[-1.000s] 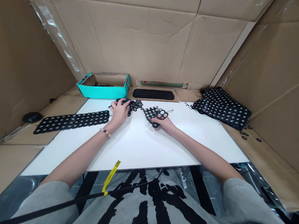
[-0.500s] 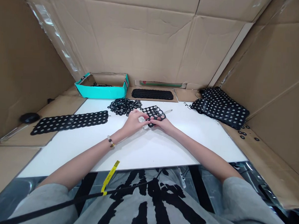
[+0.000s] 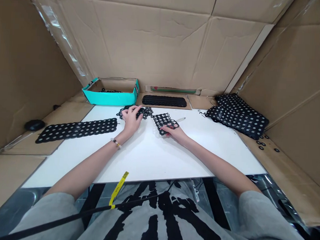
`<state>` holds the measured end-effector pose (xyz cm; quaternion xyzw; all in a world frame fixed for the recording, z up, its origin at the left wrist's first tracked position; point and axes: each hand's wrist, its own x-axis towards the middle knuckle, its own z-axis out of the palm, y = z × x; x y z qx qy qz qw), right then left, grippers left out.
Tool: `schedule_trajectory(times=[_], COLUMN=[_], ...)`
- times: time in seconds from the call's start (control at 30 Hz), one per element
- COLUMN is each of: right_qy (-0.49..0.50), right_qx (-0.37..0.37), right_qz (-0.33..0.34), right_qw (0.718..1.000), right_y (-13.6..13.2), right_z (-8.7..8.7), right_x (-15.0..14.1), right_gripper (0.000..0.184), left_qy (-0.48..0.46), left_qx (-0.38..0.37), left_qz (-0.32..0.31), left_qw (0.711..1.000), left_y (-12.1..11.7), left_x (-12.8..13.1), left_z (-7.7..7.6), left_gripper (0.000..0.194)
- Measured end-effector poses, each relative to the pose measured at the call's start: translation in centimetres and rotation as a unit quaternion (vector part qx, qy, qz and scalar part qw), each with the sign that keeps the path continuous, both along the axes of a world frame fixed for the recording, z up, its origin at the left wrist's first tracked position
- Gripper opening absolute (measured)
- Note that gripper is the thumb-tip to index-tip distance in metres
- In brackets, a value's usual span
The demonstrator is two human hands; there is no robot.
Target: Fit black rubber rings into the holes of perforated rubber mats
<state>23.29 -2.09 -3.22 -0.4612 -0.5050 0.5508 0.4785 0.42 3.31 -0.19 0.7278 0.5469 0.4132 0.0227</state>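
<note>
1. The small black rubber grid (image 3: 165, 122), a perforated piece of joined rings, lies flat on the white tabletop, just right of centre and toward the far edge.
2. Your right hand (image 3: 173, 131) sits at the grid's near edge, its fingers lying across that edge and partly curled. You can't tell whether it's gripping the grid or only pressing on it.
3. Your left hand (image 3: 131, 118) is spread and arched over the loose heap of black rubber rings (image 3: 145, 112), with its fingertips among them. Whether it has hold of any ring, you can't tell.
4. That heap lies just left of the grid, near but apart from it. A slim white stick (image 3: 180, 119) lies just beyond the grid's right side.
5. On the white tabletop (image 3: 149, 162) to your left lies a long black perforated strip with white dots showing through its holes (image 3: 77, 130).
6. Further out, a stack of the same dotted black sheets (image 3: 236, 116) sits at the far right corner, with a few stray black rings (image 3: 261, 143) on the brown cardboard (image 3: 288, 169) below it.
7. At the back, there's a teal-sided cardboard box (image 3: 110, 97) with black rings inside — and a dark perforated strip (image 3: 164, 101) beside it.
</note>
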Motion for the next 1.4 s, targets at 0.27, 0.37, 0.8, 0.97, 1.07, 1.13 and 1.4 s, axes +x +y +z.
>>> schedule_trajectory(times=[0.27,0.37,0.8,0.97,1.07,1.13,1.4], right_qy=[0.051,0.049,0.063,0.053,0.042,0.038,0.06], right_qx=[-0.006,0.015,0.017,0.013,0.013,0.016,0.001], right_qz=[0.037,0.046,0.061,0.044,0.036,0.042,0.043], right_qw=[0.998,0.998,0.996,0.997,0.998,0.998,0.997], right_y=[-0.2,-0.4,-0.3,-0.4,-0.6,-0.7,-0.6], right_z=[0.3,0.5,-0.2,0.0,0.3,0.4,0.7], right_x=[0.2,0.1,0.2,0.2,0.2,0.2,0.2], right_gripper=[0.036,0.04,0.042,0.043,0.035,0.032,0.036], left_qy=[0.119,0.068,-0.055,-0.067,-0.054,-0.047,-0.064], left_qx=[0.009,-0.016,-0.153,-0.156,-0.138,-0.127,-0.149], left_qz=[-0.242,-0.253,-0.265,-0.269,-0.275,-0.276,-0.279], left_qw=[0.963,0.965,0.95,0.948,0.95,0.952,0.946], left_y=[-5.0,-4.9,-3.9,-3.8,-4.1,-4.3,-4.3], left_x=[3.6,3.7,4.1,3.9,3.9,3.9,4.0], left_z=[0.2,-0.3,-0.8,-0.8,-0.6,-0.4,-0.3], left_gripper=[0.028,0.027,0.026,0.028,0.027,0.026,0.027])
